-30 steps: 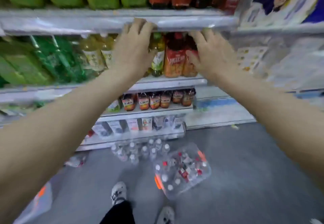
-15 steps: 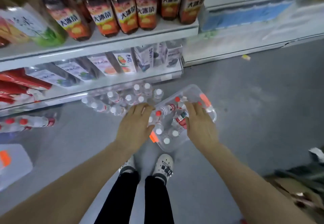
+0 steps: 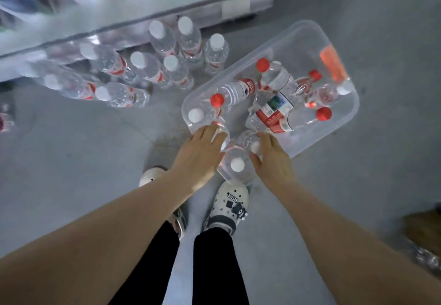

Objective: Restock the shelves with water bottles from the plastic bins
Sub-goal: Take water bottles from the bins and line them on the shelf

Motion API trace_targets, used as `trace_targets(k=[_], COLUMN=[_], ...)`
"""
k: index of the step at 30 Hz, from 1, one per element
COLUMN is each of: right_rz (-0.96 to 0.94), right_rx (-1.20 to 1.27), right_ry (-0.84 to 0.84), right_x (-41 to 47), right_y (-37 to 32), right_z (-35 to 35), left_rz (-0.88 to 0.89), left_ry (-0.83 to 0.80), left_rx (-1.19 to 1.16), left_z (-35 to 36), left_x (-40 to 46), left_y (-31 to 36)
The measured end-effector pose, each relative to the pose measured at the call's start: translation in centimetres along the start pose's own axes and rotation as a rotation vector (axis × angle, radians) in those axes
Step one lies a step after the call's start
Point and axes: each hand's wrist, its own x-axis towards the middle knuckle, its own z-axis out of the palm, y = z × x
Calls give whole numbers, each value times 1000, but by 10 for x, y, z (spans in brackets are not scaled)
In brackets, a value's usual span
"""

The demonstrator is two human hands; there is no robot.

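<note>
A clear plastic bin (image 3: 343, 118) sits on the floor in front of my feet, holding several water bottles with red caps (image 3: 274, 111) and white caps. My left hand (image 3: 200, 154) reaches into the bin's near end, its fairly straight fingers lying on a bottle (image 3: 220, 123). My right hand (image 3: 273, 161) is beside it, thumb and fingers curled round the neck of a white-capped bottle (image 3: 248, 138). Another white-capped bottle (image 3: 235, 159) stands between the two hands. The bottom shelf (image 3: 143, 22) runs along the top left.
Several white-capped water bottles (image 3: 167, 66) stand on the floor between the shelf and the bin. My shoes (image 3: 229, 204) are just below the bin. A brown object (image 3: 424, 223) lies at the right edge. Grey floor stretches to the left and right.
My hands came down from the upper shelf to the bin on the floor. The view dropped and closed in; both hands now touch bottles at the bin's near end.
</note>
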Motion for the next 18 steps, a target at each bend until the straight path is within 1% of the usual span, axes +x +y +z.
trace_targets(k=[2, 5, 9, 11, 13, 16, 18], right_rz=[-2, -78, -91, -71, -32, 46, 50], right_rx=[54, 104, 111, 100, 111, 178, 220], right_ry=[44, 125, 107, 79, 60, 43, 24], right_x=[5, 8, 8, 6, 2, -12, -27], right_y=[7, 13, 12, 9, 1, -20, -36], right_z=[10, 18, 16, 9, -5, -46, -85], left_rz=[-15, -39, -28, -51, -82, -155, -201], left_ry=[-4, 16, -24, -111, -251, -456, -532], left_rx=[18, 17, 40, 30, 43, -16, -80], left_z=[19, 33, 28, 19, 6, -25, -52], left_x=[4, 7, 9, 9, 10, 9, 3], left_y=[-5, -8, -6, -4, -3, 1, 6])
